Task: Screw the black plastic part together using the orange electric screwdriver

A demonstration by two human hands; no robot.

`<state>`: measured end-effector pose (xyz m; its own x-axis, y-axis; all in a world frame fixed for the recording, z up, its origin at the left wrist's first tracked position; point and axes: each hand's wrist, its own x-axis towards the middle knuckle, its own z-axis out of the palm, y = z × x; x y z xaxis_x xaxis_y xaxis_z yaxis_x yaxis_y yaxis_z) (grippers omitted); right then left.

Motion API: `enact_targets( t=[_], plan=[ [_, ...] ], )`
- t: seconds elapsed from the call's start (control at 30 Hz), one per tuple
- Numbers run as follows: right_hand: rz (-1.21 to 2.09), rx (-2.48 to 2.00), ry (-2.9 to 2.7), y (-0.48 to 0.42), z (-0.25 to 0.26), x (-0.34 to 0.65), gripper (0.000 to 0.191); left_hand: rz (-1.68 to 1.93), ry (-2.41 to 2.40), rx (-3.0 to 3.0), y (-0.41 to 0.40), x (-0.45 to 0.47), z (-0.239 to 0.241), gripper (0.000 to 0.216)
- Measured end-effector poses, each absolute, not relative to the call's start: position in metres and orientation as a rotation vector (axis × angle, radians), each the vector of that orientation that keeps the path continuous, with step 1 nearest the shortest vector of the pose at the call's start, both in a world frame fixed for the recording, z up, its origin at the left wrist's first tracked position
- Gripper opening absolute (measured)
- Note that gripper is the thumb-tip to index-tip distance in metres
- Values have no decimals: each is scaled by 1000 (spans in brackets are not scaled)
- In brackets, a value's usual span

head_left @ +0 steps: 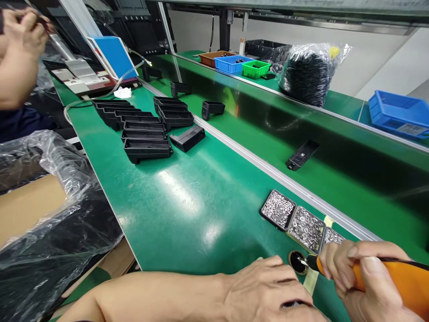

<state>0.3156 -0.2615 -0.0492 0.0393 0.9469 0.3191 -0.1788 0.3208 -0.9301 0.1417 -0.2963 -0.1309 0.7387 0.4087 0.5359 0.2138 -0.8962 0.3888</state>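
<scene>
**Orange driver tip at a small round dish on the green bench**

The green bench point(187, 210) fills the view, with a metal rail between it and a lower green belt point(301, 129). At the left edge a cardboard box lined with clear plastic point(50, 214) holds dark parts. Far up the bench lie 2 rows of black plastic housings point(144, 134). Near the rail sit 3 small trays of silver screws point(295, 221), edge to edge.

The left hand point(268, 293) lies palm down at the bottom of the view, fingers curled over something I cannot make out. The right hand point(365, 277) is wrapped firmly around an orange electric screwdriver point(395, 279). Its dark tip points left into a small round dish point(297, 261), just below the trays and touching the left fingertips.

At upper left, another person's hands point(23, 31) work together.
</scene>
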Motion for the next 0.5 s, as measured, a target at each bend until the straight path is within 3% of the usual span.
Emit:
enact_targets(
  t=[0.5],
  plan=[
    [1060, -839, -1243, -259, -50, 315, 13, 1058, 457, 2592, -293, 142, -125, 27]
  ],
)
